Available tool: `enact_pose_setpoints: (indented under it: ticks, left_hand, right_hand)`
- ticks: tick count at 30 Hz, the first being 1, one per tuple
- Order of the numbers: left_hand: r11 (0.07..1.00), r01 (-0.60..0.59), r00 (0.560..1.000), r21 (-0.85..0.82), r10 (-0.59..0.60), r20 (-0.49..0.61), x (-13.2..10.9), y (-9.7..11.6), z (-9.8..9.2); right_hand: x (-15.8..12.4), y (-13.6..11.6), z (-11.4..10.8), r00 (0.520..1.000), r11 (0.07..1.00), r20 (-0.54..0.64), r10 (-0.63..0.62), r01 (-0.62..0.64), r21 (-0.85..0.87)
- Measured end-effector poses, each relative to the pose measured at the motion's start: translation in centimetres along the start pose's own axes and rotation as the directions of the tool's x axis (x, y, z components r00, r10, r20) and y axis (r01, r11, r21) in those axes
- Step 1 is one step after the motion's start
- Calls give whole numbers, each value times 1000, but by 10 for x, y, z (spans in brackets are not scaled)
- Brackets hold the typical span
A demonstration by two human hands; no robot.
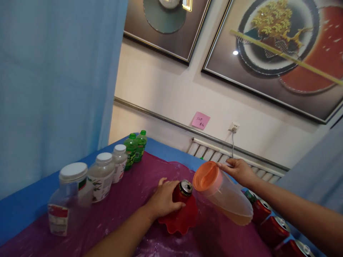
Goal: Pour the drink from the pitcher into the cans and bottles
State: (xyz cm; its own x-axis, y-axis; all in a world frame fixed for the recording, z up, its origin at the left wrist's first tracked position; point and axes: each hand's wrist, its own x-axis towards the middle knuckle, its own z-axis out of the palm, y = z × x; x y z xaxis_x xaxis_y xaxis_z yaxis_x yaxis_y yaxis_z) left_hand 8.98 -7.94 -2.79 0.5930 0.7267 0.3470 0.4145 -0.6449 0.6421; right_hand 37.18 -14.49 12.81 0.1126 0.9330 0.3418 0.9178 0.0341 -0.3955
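My left hand (163, 200) is wrapped round a red drink can (182, 191) that stands upright in a red scalloped dish (180, 219) on the purple table cover (125, 200). My right hand (238, 170) grips the handle side of a clear plastic pitcher (227, 198) with an orange lid (206, 176). The pitcher is tilted steeply, its lid end close above the can's top. A little pale amber liquid lies in the pitcher's lower side.
Along the left edge stand a big clear jar (70, 198), two white-lidded bottles (101, 181) and two green bottles (134, 150). More red cans (270, 228) line the right side. Blue curtains hang left and right; a radiator (214, 153) runs along the wall behind.
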Motion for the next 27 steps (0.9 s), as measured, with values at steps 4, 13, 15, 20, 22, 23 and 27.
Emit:
enact_pose_setpoints:
  ticks: [4,13,15,20,22,23,27]
  left_hand:
    - [1000,-3,1000,5,3,-5,0,-1,0]
    - [1000,-1,1000,-7,0,-5,-1,0,0]
    - [1000,0,1000,-6,0,-8,-1,0,0]
    - [1000,-1,1000,2,1,0,0,0,-1]
    - [1000,0,1000,6,0,0,0,0,0]
    - [1000,0,1000,8,0,-1,0,-1,0]
    - [1000,-1,1000,12,1,-2,0,-2,1]
  right_hand:
    - [0,0,0,1000,1000,-1,-7,7,-10]
    - [0,0,-2,1000,1000,15,7,-7,-8]
    - [0,1,-3,1000,1000,12,5,-5,-13]
    - [-1,3,-3,1000,1000,-3,3,-3,-16]
    - [-1,4,-3,1000,1000,-8,-2,1,-26]
    - [-1,4,-3,1000,1000,-7,-4,3,-30]
    - [0,4,-4,1000,999,-3,-20,20,-33]
